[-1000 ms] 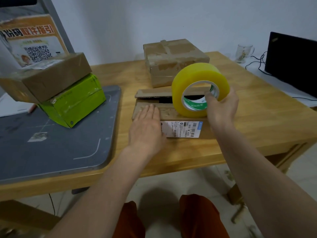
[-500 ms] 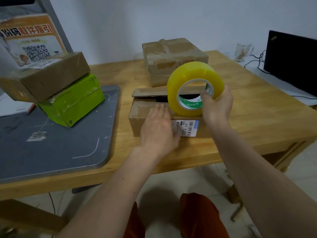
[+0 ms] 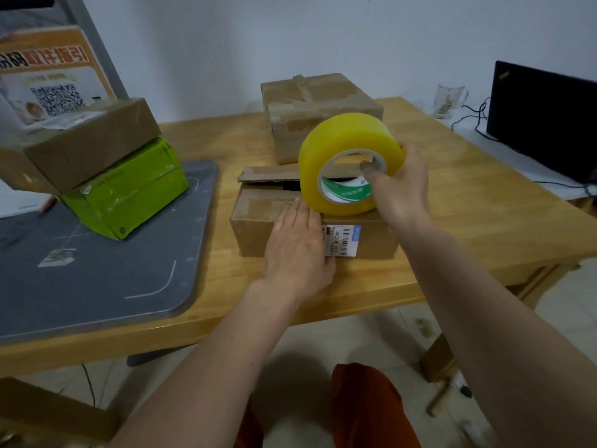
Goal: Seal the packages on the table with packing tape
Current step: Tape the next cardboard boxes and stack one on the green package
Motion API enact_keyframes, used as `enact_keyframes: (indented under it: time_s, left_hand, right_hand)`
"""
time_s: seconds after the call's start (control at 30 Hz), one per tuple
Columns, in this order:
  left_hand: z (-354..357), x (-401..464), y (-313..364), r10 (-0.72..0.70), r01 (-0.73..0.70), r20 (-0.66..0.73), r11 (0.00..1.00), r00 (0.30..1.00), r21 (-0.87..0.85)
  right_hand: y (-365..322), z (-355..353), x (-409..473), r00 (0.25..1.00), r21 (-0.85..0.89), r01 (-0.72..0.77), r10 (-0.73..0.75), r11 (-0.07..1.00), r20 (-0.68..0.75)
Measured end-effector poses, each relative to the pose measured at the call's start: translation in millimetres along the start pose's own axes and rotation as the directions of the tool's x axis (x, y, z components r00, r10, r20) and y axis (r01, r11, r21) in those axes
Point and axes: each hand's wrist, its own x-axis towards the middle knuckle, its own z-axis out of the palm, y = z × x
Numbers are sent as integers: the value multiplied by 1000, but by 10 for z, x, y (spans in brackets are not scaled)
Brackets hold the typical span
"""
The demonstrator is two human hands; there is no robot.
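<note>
A small cardboard box with a barcode label on its front sits near the front of the wooden table. Its back flap stands slightly open. A big yellow roll of packing tape rests on edge on the box top. My right hand grips the roll, thumb inside its core. My left hand lies flat with straight fingers against the box's front and top edge, just left of the roll.
A taped cardboard package stands behind the box. At the left, a brown box leans on a green box over a grey mat. A glass mug and dark monitor sit at the right.
The roll and my right hand have shifted left along the box top. My left hand has slid right and down the box front, next to the label.
</note>
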Motion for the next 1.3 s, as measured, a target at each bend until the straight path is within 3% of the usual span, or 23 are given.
enact_keyframes:
  time_s: [0.3, 0.43, 0.5, 0.57, 0.67, 0.87, 0.97, 1.1, 1.3]
  left_hand:
    - [77, 35, -21, -31, 31, 46, 1000, 998, 1]
    - [101, 33, -23, -39, 39, 9, 999, 999, -8]
    - [131, 26, -26, -26, 26, -31, 1000, 999, -7]
    - [153, 21, -70, -32, 32, -59, 999, 998, -2]
    - [100, 60, -290, -30, 30, -31, 1000, 999, -4]
    - [20, 172, -446, -151, 153, 40, 987, 988, -56]
    - [133, 190, -115, -212, 207, -31, 971, 977, -120]
    - [241, 303, 185, -455, 419, -138, 879, 880, -226]
    - [388, 319, 207, -477, 392, -294, 869, 829, -303]
  right_hand:
    - [179, -600, 165, 976, 48, -97, 104, 994, -189]
    - [245, -640, 121, 952, 191, -158, 201, 969, -230]
    - [285, -555, 19, 902, 429, -272, 383, 862, -198]
    - [311, -478, -52, 845, 595, -416, 534, 688, -27]
    - [319, -395, -22, 850, 493, -500, 513, 712, 121]
    - [206, 71, -97, 896, 390, -427, 439, 816, 64]
    - [181, 156, -86, 900, 353, -420, 434, 836, 43]
    - [176, 124, -31, 910, 377, -396, 412, 837, 42]
    - [129, 65, 1, 903, 372, -426, 415, 825, 114]
